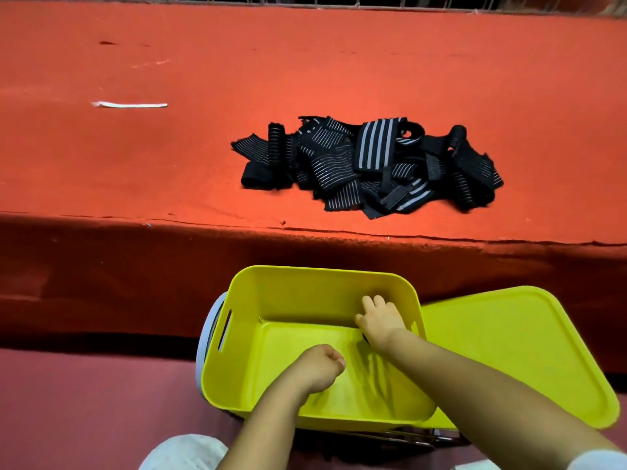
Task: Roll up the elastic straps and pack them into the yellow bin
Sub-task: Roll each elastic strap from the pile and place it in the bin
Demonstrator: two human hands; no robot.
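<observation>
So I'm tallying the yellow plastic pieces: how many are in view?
2: the yellow bin in front of the red table, both hands inside it, and a yellow lid lying at its right side, partly under it.

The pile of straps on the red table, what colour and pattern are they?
Black with thin pale stripes, the straps, seen in the head view.

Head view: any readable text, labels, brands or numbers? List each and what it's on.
None readable.
Yellow bin and yellow lid: plain, no print visible.
Pile of elastic straps: only grey stripes, no lettering.
White strip on the red table cover: blank as far as can be told, too small to be sure.
</observation>
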